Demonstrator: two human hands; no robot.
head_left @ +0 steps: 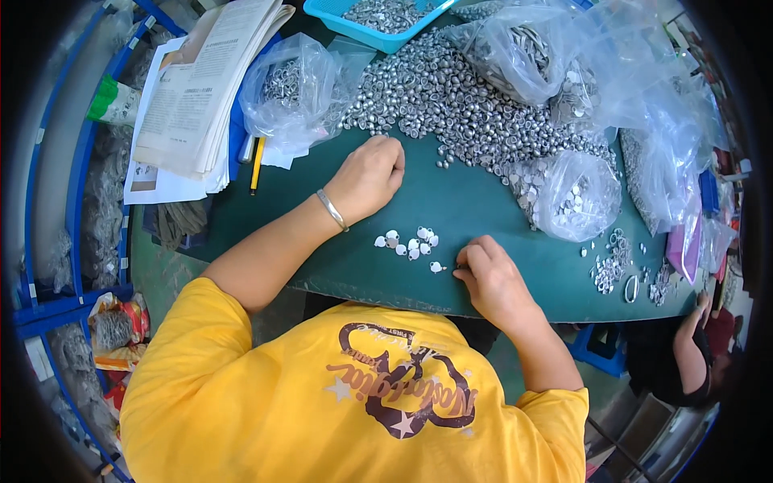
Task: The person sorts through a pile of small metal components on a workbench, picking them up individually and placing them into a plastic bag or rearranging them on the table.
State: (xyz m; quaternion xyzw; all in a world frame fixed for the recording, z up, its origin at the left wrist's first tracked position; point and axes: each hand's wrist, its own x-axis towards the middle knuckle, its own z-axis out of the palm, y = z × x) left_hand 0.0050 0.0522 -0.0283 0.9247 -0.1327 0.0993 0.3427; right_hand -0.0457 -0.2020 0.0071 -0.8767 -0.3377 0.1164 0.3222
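Note:
My left hand (368, 179), with a silver bangle at the wrist, rests on the green tabletop (306, 253) at the near edge of a heap of small domed metal pieces (451, 101). Its fingers are curled closed, and whatever they hold is hidden. Closer to the table's front edge, my right hand (488, 278) is closed in a pinch; I cannot make out anything between its fingertips. Just left of those fingertips lies one small white heart-shaped piece (436, 267). A loose group of similar white pieces (413, 249) lies between my two hands.
A blue basket (378, 32) of metal parts stands at the back. Clear bags (576, 197) of parts line the right side, near metal chains and rings (613, 262). Papers (189, 105), a yellow pen (257, 165) and another bag (290, 84) are left. Another person (684, 354) is far right.

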